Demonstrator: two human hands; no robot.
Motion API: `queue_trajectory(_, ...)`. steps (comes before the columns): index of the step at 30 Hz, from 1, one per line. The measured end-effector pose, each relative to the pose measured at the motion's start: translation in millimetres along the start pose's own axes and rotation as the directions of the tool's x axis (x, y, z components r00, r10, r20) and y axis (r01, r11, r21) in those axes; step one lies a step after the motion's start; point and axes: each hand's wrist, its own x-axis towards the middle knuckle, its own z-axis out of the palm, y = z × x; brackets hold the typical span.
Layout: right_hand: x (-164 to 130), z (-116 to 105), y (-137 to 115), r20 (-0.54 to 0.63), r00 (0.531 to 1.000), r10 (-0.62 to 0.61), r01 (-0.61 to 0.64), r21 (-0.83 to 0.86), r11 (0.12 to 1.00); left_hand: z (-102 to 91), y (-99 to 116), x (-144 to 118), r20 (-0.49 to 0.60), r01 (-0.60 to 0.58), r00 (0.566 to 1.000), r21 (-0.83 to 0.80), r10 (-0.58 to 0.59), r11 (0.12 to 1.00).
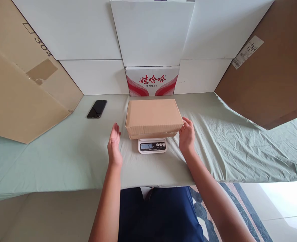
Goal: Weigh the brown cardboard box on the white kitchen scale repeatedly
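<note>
Since the box covers it, the scale shows only its front.

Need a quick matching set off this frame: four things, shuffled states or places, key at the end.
Column one
1. Small brown box
2. Kitchen scale
3. Phone
4. Left hand

Column two
A. Black, lying flat on the green cloth
B. Open, beside the box without touching it
C. White, with digits on its display
D. Resting on top of the scale

Pairs: 1-D, 2-C, 3-A, 4-B
</note>
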Motion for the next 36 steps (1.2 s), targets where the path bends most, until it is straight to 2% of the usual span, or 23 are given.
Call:
queue_trajectory(8, -1.7, 0.3, 2.2, 0.058, 0.998, -0.031, 0.034, -0.059, 0.998, 0.8, -0.3, 0.6, 0.01, 0.029, 1.0, -0.005, -0.029, 1.0)
queue_trajectory(17, -0.6, 0.0, 3.5, 0.053, 0.998, -0.033, 0.037, -0.083, 0.996, 1.0, -1.4, 0.6, 0.02, 0.025, 0.999, -0.027, -0.025, 0.999)
queue_trajectory(36, 3.4, -7.3, 12.9, 0.148, 0.982, -0.115, 0.144, -0.207, 0.968, 2.2, -0.3, -2.6, 0.081, 0.018, 0.997, -0.039, -0.015, 0.999)
